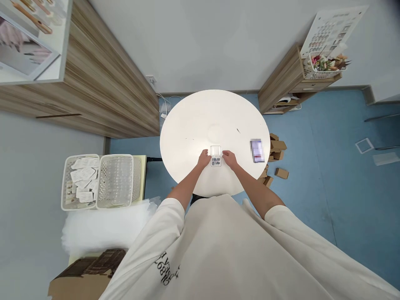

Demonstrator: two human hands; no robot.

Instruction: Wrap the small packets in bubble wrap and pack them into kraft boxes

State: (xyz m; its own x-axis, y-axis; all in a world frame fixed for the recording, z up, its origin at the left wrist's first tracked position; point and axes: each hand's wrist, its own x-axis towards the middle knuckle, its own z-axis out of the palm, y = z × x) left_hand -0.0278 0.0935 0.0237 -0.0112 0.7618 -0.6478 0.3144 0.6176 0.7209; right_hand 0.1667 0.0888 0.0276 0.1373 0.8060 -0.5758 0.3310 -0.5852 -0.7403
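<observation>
A small clear plastic case (216,156) lies open on the round white table (193,125), its lid flipped back away from me. Several small dark pieces sit in its lower half. My left hand (204,158) grips the case's left edge with fingers curled. My right hand (229,158) holds the right edge the same way. Both hands rest on the table near its front edge.
A phone (257,150) lies on the table to the right. Small cardboard boxes (276,150) are scattered on the blue floor beside the table. Two white baskets (98,181) stand at the left, one with cards, one with clear cases. Wooden cabinets flank the table.
</observation>
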